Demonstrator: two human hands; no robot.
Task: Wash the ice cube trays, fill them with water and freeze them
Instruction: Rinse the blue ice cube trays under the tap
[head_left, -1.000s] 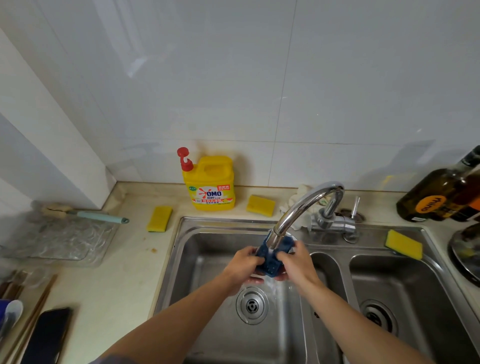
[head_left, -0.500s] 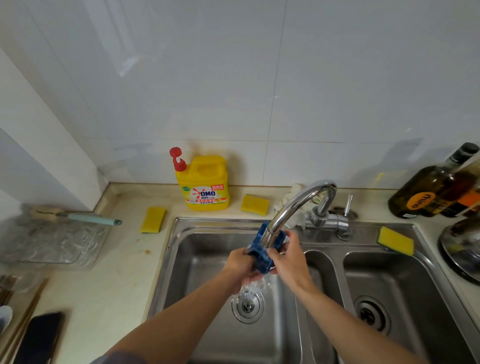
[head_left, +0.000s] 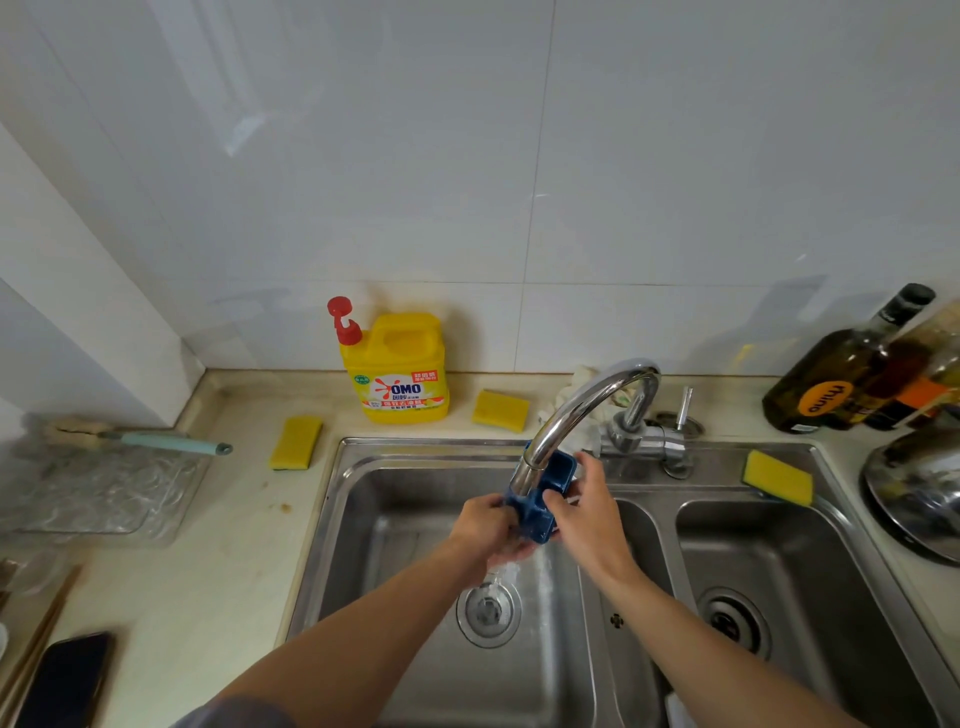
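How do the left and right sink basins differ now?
The left basin looks wider than the right basin. The faucet spout hangs over the left basin, water falling toward its drain; the right basin gets none. The left hand and right hand hold the blue ice cube tray over the left basin, not the right basin. Both are stainless steel with round drains.

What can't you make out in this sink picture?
Head view only.
Hidden: most of the blue ice cube tray, behind faucet spout, left hand and right hand; compartment count unclear.
Cut off: dark bottles at right edge, phone at bottom edge.
Too small: fine print on detergent jug.
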